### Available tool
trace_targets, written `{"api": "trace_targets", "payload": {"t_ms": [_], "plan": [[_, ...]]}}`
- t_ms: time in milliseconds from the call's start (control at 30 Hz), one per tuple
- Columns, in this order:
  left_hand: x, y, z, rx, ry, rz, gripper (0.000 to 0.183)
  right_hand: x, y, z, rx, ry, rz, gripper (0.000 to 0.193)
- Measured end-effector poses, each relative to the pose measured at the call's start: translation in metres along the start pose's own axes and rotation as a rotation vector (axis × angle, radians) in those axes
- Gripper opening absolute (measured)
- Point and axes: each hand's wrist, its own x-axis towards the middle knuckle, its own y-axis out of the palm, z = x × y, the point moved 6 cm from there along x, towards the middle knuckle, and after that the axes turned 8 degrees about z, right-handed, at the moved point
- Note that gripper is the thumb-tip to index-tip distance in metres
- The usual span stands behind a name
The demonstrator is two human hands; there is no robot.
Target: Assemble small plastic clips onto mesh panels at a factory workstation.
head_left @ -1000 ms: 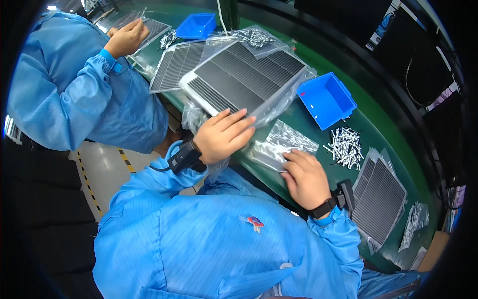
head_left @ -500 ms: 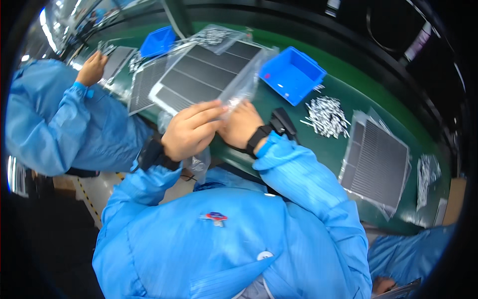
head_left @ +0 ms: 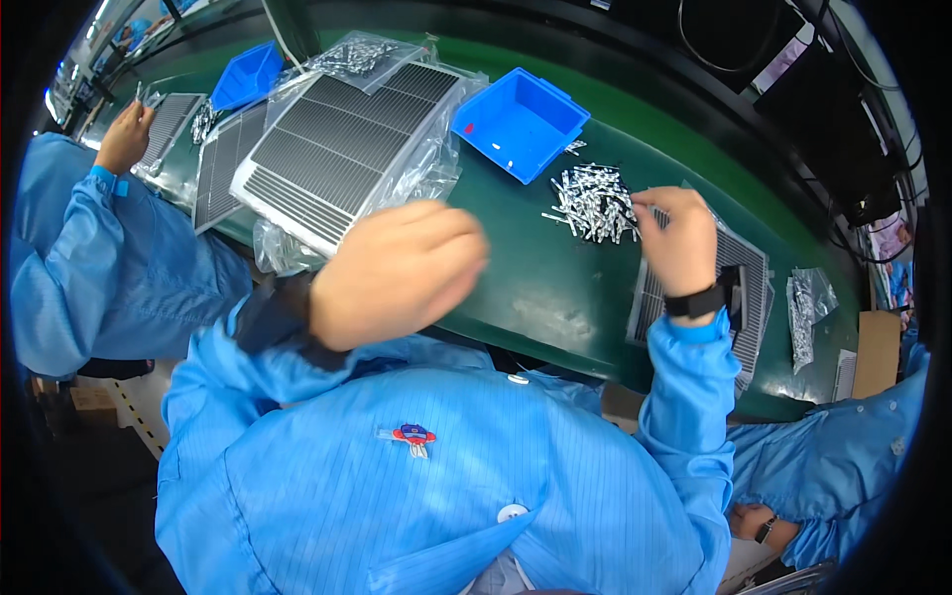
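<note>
My right hand (head_left: 681, 238) is at the right edge of a pile of small silvery strips (head_left: 592, 203) on the green table. Its thumb and forefinger are pinched together; whatever may be between them is too small to make out. Smeared by motion, my left hand (head_left: 402, 270) is raised over the table's near edge, its fingers curving rightward. Beyond it lies a stack of dark grey striped sheets (head_left: 342, 144) with pale borders, partly wrapped in a clear plastic bag (head_left: 428, 169). Another striped sheet (head_left: 749, 288) lies partly behind my right hand and wrist.
A blue bin (head_left: 523, 124) with a few small bits in it stands behind the pile. Clear bags of strips lie on the stack and at the far right (head_left: 805, 317). A co-worker's hand (head_left: 126, 137) is at the left, beside another blue bin (head_left: 248, 75). Another person sits at the right.
My right hand has left the plastic bag beside my left hand and moved right to the strips. My left hand has come away from the bag too. The whole view has shifted somewhat.
</note>
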Motion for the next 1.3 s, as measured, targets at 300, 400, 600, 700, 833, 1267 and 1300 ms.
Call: {"api": "trace_targets", "payload": {"t_ms": [300, 400, 600, 700, 833, 1267, 1300], "plan": [[0.111, 0.079, 0.097, 0.268, -0.206, 0.025, 0.011, 0.023, 0.022, -0.035, 0.156, 0.148, 0.077, 0.016], [0.113, 0.058, 0.104, 0.171, -0.21, -0.067, 0.01, 0.044, 0.033, -0.033, 0.22, 0.083, 0.086, 0.014], [0.106, 0.063, 0.123, 0.19, -0.219, -0.251, 0.01, 0.109, 0.107, -0.019, 0.093, -0.117, 0.262, 0.029], [0.105, 0.071, 0.12, 0.169, -0.169, -0.294, 0.01, 0.114, 0.129, -0.018, 0.082, -0.147, 0.294, 0.021], [0.11, 0.085, 0.11, 0.124, -0.1, -0.265, 0.012, 0.105, 0.121, -0.037, 0.194, -0.115, 0.326, 0.008], [0.114, 0.103, 0.095, 0.016, 0.015, -0.132, 0.012, 0.09, 0.102, -0.083, 0.329, 0.178, 0.395, 0.006], [0.114, 0.104, 0.093, 0.0, 0.045, -0.129, 0.012, 0.089, 0.102, -0.085, 0.32, 0.167, 0.38, 0.007]]}}
